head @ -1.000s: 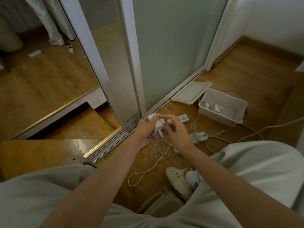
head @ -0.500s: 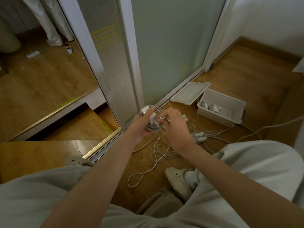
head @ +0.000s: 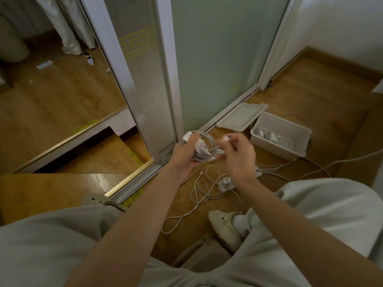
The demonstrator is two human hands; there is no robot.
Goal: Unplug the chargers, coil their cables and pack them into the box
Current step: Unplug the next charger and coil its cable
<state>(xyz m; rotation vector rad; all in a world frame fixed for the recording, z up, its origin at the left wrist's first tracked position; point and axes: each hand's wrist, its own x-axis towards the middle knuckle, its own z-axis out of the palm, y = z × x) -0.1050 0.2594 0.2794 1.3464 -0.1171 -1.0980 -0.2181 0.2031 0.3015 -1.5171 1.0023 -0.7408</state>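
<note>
Just beyond and left of the grip on the coiled cable [head: 209, 137], a white door frame [head: 165, 79] blocks the way. Below the grip, loose cable [head: 199, 189] and a power strip [head: 224, 186] clutter the floor. To its right, open air reaches the open box [head: 277, 151] (chargers [head: 269, 135] lie inside).

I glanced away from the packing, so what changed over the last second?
The right hand drew a little rightward off the coiled cable, now pinching its white end. The left hand still grips the coiled cable and charger. The box, lid and loose floor cable stayed put.
</note>
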